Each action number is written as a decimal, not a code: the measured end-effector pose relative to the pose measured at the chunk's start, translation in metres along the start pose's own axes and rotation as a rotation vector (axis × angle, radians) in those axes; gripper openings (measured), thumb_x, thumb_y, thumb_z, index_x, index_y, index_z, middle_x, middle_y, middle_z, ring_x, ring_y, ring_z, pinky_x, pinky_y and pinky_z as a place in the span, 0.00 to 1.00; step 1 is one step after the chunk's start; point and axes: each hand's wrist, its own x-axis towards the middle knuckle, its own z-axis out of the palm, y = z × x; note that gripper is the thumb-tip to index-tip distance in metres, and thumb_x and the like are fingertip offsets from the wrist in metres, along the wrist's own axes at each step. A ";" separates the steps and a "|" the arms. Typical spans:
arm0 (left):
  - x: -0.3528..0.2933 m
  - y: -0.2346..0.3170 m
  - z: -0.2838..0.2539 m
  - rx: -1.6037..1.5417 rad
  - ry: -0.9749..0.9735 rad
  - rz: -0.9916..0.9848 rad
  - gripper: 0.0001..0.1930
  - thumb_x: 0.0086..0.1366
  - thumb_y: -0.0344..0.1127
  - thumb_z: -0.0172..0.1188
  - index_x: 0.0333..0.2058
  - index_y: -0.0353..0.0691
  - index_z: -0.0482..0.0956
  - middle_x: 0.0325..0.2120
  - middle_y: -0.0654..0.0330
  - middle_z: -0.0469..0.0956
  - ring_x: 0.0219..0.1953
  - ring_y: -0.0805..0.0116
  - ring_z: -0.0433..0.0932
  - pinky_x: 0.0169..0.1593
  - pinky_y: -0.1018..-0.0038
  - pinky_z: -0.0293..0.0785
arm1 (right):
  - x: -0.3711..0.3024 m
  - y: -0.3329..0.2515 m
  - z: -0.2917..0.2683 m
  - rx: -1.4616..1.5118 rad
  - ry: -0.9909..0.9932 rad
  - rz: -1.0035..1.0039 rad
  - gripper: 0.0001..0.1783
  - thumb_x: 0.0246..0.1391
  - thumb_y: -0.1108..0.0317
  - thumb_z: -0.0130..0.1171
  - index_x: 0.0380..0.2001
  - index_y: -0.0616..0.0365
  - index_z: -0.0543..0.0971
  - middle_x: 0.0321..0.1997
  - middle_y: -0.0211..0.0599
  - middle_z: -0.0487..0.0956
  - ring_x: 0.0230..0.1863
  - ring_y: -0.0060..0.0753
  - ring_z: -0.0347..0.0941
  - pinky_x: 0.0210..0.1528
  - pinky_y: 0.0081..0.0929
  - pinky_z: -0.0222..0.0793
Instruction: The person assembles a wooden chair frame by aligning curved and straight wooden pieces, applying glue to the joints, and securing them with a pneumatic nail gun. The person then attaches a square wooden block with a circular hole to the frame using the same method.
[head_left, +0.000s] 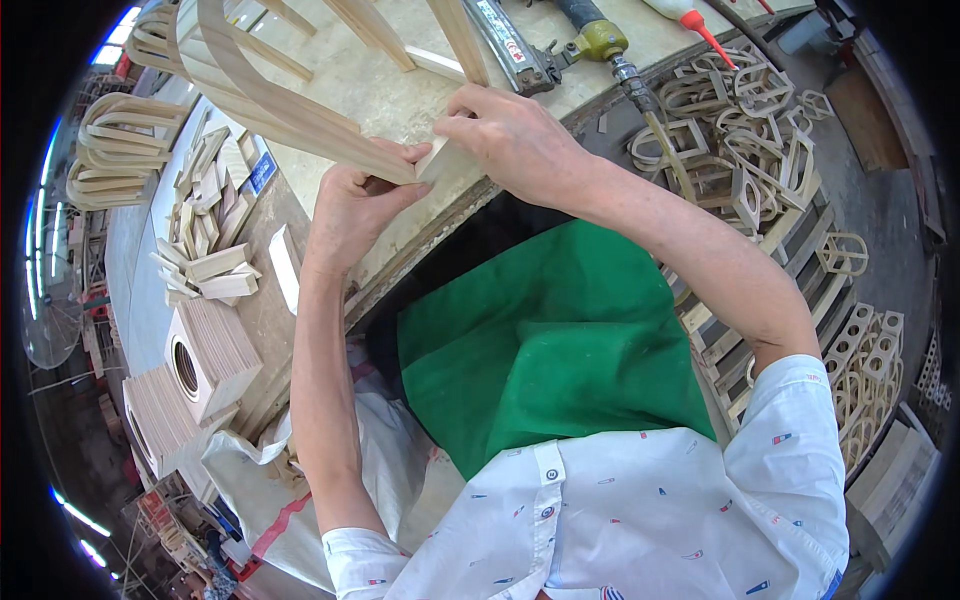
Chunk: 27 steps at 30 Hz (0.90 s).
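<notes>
Near the workbench's front edge, my left hand [358,205] is closed round the end of a U-shaped bent-wood frame [290,118]. The frame stands up from the bench and runs out of view at the top left. A small pale wood block [443,170] meets the frame's end, pinched by my right hand [515,140] with fingers and thumb. My left thumb also lies against the block's near side. Just beyond my right hand lies a pneumatic nail gun [515,45] with its air hose connector [622,70].
Loose wood strips [215,215] lie in a pile on the left, with stacked plywood squares [215,350] nearer me. Bent frames [125,140] stand at the far left. A red-tipped glue bottle [690,18] is at the back right. Small wooden frames [745,130] are heaped right of the bench.
</notes>
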 end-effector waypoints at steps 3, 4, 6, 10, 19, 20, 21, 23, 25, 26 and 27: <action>-0.002 0.005 0.001 0.057 0.006 -0.028 0.11 0.54 0.21 0.66 0.38 0.36 0.82 0.37 0.68 0.78 0.41 0.78 0.74 0.44 0.78 0.72 | -0.001 0.000 0.000 -0.013 0.015 -0.029 0.12 0.48 0.77 0.54 0.39 0.63 0.78 0.39 0.42 0.75 0.40 0.45 0.75 0.40 0.37 0.73; -0.002 0.005 0.000 0.085 0.000 -0.048 0.10 0.53 0.21 0.67 0.36 0.35 0.81 0.38 0.67 0.78 0.44 0.76 0.75 0.47 0.77 0.71 | -0.001 0.000 -0.001 -0.023 0.010 -0.038 0.13 0.47 0.77 0.54 0.39 0.63 0.78 0.39 0.41 0.75 0.40 0.45 0.75 0.40 0.37 0.73; -0.002 0.007 -0.001 0.124 -0.008 -0.076 0.08 0.53 0.21 0.67 0.33 0.35 0.81 0.40 0.65 0.78 0.48 0.74 0.75 0.50 0.75 0.71 | -0.002 0.000 -0.003 -0.044 -0.003 -0.054 0.13 0.47 0.77 0.54 0.39 0.63 0.78 0.39 0.41 0.75 0.40 0.45 0.75 0.40 0.37 0.73; -0.001 0.010 0.000 0.138 0.006 -0.108 0.07 0.53 0.21 0.67 0.32 0.34 0.81 0.42 0.64 0.78 0.47 0.73 0.75 0.49 0.75 0.71 | -0.001 0.001 -0.001 -0.045 0.012 -0.058 0.13 0.47 0.78 0.54 0.39 0.62 0.77 0.40 0.41 0.75 0.40 0.44 0.75 0.41 0.36 0.74; 0.001 0.003 0.000 0.128 -0.005 0.046 0.09 0.53 0.22 0.67 0.34 0.35 0.82 0.38 0.67 0.78 0.36 0.78 0.73 0.37 0.78 0.70 | -0.002 0.001 0.001 -0.031 0.040 -0.073 0.13 0.46 0.78 0.54 0.39 0.62 0.77 0.40 0.41 0.75 0.40 0.44 0.75 0.40 0.36 0.74; 0.001 0.001 -0.001 0.152 -0.002 0.074 0.10 0.53 0.22 0.67 0.36 0.36 0.82 0.36 0.67 0.78 0.33 0.80 0.73 0.35 0.79 0.71 | -0.002 0.001 0.001 -0.025 0.034 -0.073 0.13 0.46 0.79 0.54 0.39 0.62 0.77 0.40 0.41 0.75 0.40 0.43 0.75 0.40 0.36 0.74; 0.001 0.003 -0.001 0.164 -0.002 0.062 0.10 0.53 0.22 0.67 0.35 0.35 0.82 0.36 0.68 0.78 0.33 0.80 0.73 0.34 0.79 0.70 | -0.002 0.002 0.000 -0.024 0.032 -0.073 0.13 0.46 0.79 0.54 0.39 0.62 0.77 0.39 0.41 0.75 0.40 0.43 0.75 0.40 0.36 0.74; 0.002 0.006 0.000 0.189 -0.001 0.038 0.09 0.53 0.22 0.67 0.34 0.35 0.82 0.34 0.69 0.77 0.32 0.80 0.72 0.33 0.79 0.69 | -0.002 0.002 -0.001 -0.028 0.031 -0.081 0.13 0.46 0.79 0.54 0.39 0.62 0.77 0.40 0.41 0.75 0.40 0.43 0.75 0.40 0.36 0.74; 0.001 0.005 0.002 0.166 0.014 0.044 0.09 0.53 0.22 0.67 0.34 0.35 0.82 0.33 0.69 0.76 0.31 0.81 0.72 0.33 0.79 0.69 | -0.003 0.004 0.000 -0.026 0.034 -0.083 0.13 0.46 0.79 0.54 0.39 0.62 0.77 0.40 0.41 0.75 0.40 0.43 0.75 0.40 0.36 0.74; 0.001 0.005 0.003 0.154 0.021 0.046 0.09 0.53 0.22 0.67 0.34 0.35 0.82 0.32 0.70 0.76 0.30 0.81 0.71 0.33 0.79 0.69 | -0.003 0.005 0.000 -0.020 0.036 -0.084 0.14 0.46 0.79 0.54 0.39 0.62 0.77 0.40 0.41 0.75 0.40 0.43 0.75 0.41 0.36 0.74; 0.000 0.003 0.003 0.152 0.020 0.045 0.09 0.53 0.22 0.67 0.34 0.35 0.82 0.32 0.70 0.76 0.30 0.81 0.71 0.33 0.80 0.69 | -0.004 0.005 0.001 -0.010 0.040 -0.085 0.14 0.46 0.79 0.54 0.39 0.62 0.77 0.40 0.41 0.75 0.40 0.43 0.75 0.41 0.36 0.74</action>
